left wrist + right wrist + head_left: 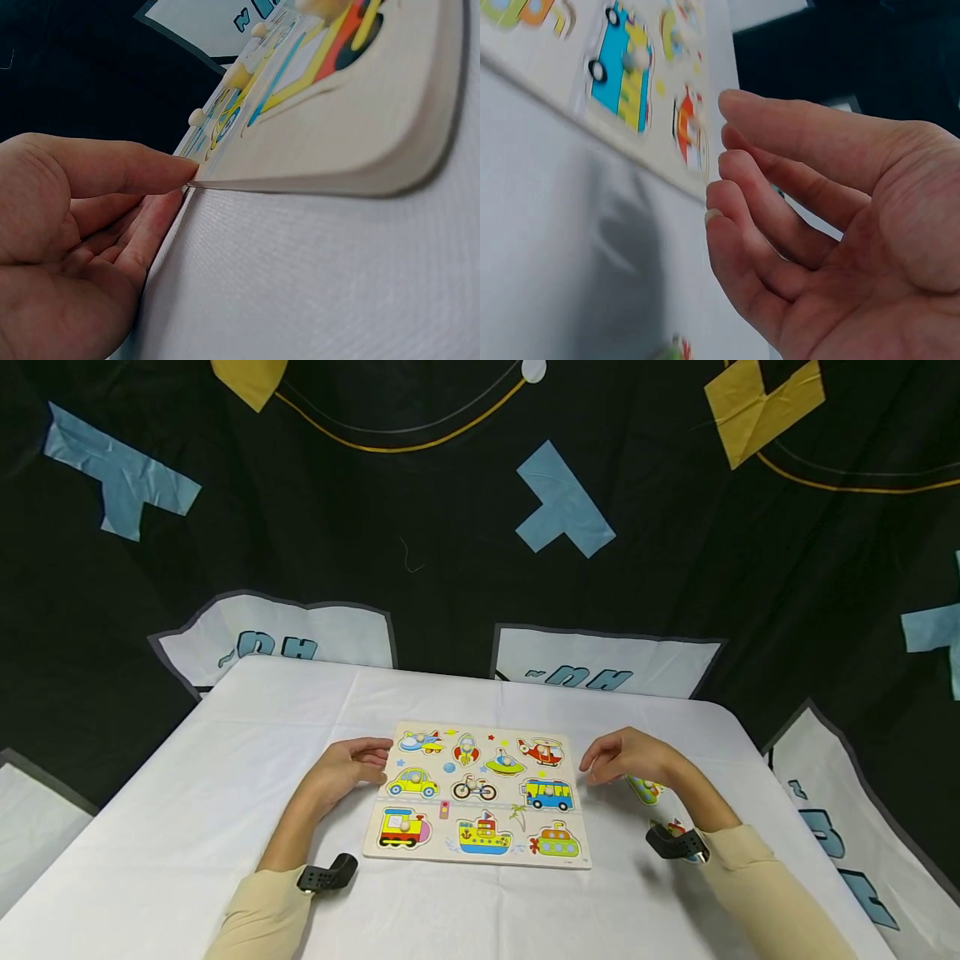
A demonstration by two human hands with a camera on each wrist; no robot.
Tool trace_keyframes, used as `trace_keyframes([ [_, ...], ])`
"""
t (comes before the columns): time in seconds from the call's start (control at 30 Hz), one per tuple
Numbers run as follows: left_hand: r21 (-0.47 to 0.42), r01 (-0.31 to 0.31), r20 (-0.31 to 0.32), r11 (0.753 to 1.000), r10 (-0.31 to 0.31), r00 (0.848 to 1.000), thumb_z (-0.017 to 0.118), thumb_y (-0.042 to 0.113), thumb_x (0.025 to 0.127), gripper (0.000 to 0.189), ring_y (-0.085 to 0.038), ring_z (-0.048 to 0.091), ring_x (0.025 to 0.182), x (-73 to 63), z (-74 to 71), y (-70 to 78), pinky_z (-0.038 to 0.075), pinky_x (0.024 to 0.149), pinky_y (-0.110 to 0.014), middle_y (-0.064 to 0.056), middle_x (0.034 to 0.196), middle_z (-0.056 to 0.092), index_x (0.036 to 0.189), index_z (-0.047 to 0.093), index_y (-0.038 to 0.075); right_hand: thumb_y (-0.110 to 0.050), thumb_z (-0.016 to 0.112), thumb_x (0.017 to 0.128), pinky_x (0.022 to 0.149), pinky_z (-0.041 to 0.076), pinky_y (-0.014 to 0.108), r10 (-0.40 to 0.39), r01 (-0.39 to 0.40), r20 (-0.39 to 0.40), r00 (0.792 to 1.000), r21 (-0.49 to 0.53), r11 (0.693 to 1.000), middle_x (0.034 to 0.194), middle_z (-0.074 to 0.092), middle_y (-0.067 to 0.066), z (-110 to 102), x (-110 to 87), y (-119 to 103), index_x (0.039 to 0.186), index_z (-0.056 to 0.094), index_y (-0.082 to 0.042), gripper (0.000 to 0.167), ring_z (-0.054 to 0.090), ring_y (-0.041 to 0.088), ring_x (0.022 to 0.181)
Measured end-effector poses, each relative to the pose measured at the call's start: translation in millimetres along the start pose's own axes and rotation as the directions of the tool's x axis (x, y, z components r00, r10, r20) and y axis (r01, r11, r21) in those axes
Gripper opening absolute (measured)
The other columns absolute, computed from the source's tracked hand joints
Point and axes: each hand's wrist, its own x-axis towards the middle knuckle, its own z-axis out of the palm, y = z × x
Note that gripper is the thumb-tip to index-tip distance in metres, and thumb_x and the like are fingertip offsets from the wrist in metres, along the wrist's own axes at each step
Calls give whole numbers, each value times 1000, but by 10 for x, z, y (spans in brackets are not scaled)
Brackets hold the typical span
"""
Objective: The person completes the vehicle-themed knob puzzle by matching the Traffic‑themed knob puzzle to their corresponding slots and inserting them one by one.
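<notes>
A wooden peg puzzle board (pixel 442 853) with colourful vehicle pieces lies flat on the white table. My left hand (pixel 341 774) is at its left edge, thumb tip touching the rim and the other fingers beside it; the left wrist view shows the thumb (pixel 127 166) nearly straight against the board. Over the table just off the board's right edge is my right hand (pixel 626 756), fingers loosely bent with nothing between them. The blue bus piece (pixel 547 794) and red helicopter piece (pixel 542 752) are the pieces nearest to it.
Two loose colourful pieces lie right of the board: a green and yellow one (pixel 645 789) beneath the right forearm, and another (pixel 677 828) partly hidden by the wrist camera (pixel 671 842). A black cloth (pixel 450 527) hangs behind the table (pixel 442 910).
</notes>
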Motion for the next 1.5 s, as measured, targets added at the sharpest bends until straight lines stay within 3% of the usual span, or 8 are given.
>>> trace_keyframes([
  [0.33, -13, -5, 2, 1000, 5, 1000, 75, 0, 79, 63, -21, 62, 104, -10, 2, 1, 50, 80, -21, -14, 121, 68, 139, 58, 2, -15, 78, 85, 80, 53, 38, 49, -50, 19, 999, 71, 996, 83, 69, 3, -213, -334, 381, 111, 70, 3, 33, 62, 20, 83],
  [0.6, -10, -19, 4, 1000, 19, 1000, 74, -1, 79, 62, -21, 62, 103, -3, -7, -9, 50, 80, -20, -14, 120, 68, 139, 58, 1, -18, 76, 86, 83, 52, 36, 87, -87, 12, 996, 88, 992, 96, 74, 5, -284, -548, 677, 112, 71, 2, 32, 64, 20, 89],
  [0.77, -6, -17, 3, 1000, 17, 1000, 74, -1, 79, 62, -21, 62, 104, -3, -13, -8, 50, 80, -20, -15, 120, 68, 139, 58, 1, -15, 74, 86, 82, 53, 35, 93, -100, 57, 994, 128, 987, 92, 75, 8, -322, -641, 811, 111, 71, 4, 32, 67, 21, 88],
  [1.03, 6, 0, -1, 1000, 0, 1000, 74, 0, 80, 62, -20, 62, 104, -2, -4, -3, 50, 81, -20, -13, 119, 67, 140, 58, 3, -9, 76, 82, 78, 50, 32, 105, -125, 140, 985, 146, 981, 83, 71, 2, -313, -750, 936, 106, 70, 7, 30, 63, 18, 84],
  [1.5, 1, -6, 5, 1000, 6, 1000, 73, 1, 80, 62, -23, 62, 108, -12, -1, -1, 50, 82, -21, -15, 121, 66, 140, 57, 2, -3, 77, 76, 68, 49, 27, 94, -118, 164, 982, 147, 982, 79, 66, -3, -278, -782, 992, 101, 69, 9, 29, 60, 14, 76],
])
